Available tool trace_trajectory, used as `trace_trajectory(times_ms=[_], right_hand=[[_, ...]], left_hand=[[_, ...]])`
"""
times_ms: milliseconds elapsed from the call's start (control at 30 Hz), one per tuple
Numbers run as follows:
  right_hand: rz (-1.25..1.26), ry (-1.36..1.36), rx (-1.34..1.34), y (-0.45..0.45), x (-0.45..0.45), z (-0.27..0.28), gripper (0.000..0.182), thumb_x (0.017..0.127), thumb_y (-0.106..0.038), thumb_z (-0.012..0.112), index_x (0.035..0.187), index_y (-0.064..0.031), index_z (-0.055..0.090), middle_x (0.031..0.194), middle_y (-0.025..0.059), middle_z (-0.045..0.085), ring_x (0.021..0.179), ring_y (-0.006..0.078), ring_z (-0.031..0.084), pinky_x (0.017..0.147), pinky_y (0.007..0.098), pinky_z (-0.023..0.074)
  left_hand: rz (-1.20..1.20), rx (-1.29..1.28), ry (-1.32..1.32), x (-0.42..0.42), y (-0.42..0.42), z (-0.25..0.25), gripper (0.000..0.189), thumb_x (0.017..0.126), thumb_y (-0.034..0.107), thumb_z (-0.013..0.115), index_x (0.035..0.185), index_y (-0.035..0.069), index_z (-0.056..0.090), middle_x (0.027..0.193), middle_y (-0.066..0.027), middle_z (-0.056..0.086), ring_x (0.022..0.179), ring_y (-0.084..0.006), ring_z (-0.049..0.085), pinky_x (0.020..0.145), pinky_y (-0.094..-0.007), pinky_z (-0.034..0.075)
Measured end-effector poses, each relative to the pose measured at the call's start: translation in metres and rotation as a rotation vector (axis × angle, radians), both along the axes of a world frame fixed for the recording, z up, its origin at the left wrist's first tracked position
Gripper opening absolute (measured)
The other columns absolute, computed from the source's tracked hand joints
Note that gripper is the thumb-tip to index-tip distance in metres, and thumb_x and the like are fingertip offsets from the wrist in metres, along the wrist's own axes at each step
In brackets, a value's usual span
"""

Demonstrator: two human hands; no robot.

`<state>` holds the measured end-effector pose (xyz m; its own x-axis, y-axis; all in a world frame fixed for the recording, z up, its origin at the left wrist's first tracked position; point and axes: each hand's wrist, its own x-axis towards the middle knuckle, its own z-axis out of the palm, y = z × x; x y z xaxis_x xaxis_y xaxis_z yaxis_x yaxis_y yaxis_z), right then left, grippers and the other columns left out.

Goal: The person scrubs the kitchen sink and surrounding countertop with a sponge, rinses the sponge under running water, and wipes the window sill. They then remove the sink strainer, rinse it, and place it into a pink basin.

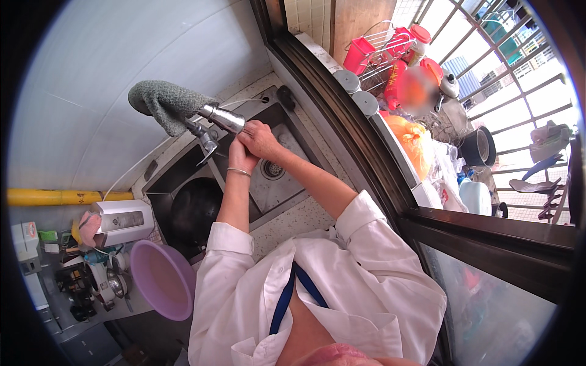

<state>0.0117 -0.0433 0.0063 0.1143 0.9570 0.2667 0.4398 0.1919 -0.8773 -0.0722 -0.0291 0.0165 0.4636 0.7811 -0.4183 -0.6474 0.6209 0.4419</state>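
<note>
My left hand [240,153], with a bangle on its wrist, and my right hand [261,141] are pressed together over a double steel sink [293,123]. The right hand lies across the left hand's fingers, hiding most of them. No other thing shows in either hand. Just above them is the metal spout end [224,118] of a faucet, and water appears to run from it onto the fingers. A grey-green cloth [158,103] drapes over the faucet's neck. The faucet's lever handle [209,153] juts out to the left of my hands.
A black wok [194,212] occupies the left basin; a drain strainer [272,169] shows in the right one. Further left are a purple basin [183,274] and a white dispenser box [132,222]. A dark window frame [339,114] borders the right side, with two grey-lidded jars [347,81] beyond.
</note>
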Motion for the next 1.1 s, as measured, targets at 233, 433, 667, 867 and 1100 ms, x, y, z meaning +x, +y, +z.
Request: trace_trajectory(times_ms=[233,433,667,867,1100], right_hand=[[0.070,0.456,-0.435,-0.001,0.006,0.015,0.032,0.084,-0.029,0.051,0.099,-0.0014,0.057,0.088,0.0159,0.061,0.082,0.0242,0.060,0.072,0.0317,0.0471],[0.031,0.237,-0.251,-0.010,0.029,0.033,0.032,0.084,-0.028,0.052,0.099,-0.0005,0.057,0.085,0.0165,0.062,0.081,0.0232,0.060,0.073,0.0327,0.0464],[0.106,0.282,-0.220,-0.008,0.024,0.032,0.037,0.075,-0.029,0.061,0.098,-0.0002,0.057,0.088,0.0196,0.061,0.082,0.0308,0.060,0.074,0.0354,0.0466],[0.107,0.337,-0.198,-0.005,0.027,0.035,0.038,0.082,-0.021,0.058,0.115,-0.0053,0.049,0.093,0.0079,0.058,0.085,0.0133,0.055,0.076,0.0277,0.0451],[-0.079,0.323,-0.393,-0.003,0.035,0.024,0.025,0.078,-0.016,0.054,0.095,0.0032,0.051,0.082,0.0180,0.060,0.072,0.0246,0.062,0.058,0.0350,0.0489]], left_hand=[[0.169,0.035,0.395,0.002,0.003,0.002,0.015,0.079,0.009,0.050,0.093,0.003,0.055,0.090,-0.0079,0.058,0.081,-0.0188,0.059,0.070,-0.0338,0.050],[0.176,0.093,0.173,0.014,-0.009,0.032,0.011,0.075,0.002,0.053,0.086,0.003,0.055,0.080,-0.0035,0.056,0.069,-0.0144,0.056,0.062,-0.0275,0.049],[0.209,-0.039,0.438,0.002,0.002,0.005,0.005,0.072,0.006,0.052,0.073,0.010,0.056,0.057,0.0032,0.046,0.041,-0.0074,0.040,0.037,-0.0205,0.030],[-0.056,0.048,0.092,0.002,0.000,0.028,0.021,0.086,0.028,0.051,0.098,0.011,0.055,0.095,-0.0033,0.058,0.088,-0.0185,0.055,0.074,-0.0369,0.045],[0.240,0.153,0.937,-0.011,-0.007,0.006,0.018,0.088,0.025,0.047,0.096,0.009,0.053,0.079,-0.0027,0.055,0.061,-0.0156,0.055,0.050,-0.0281,0.044]])
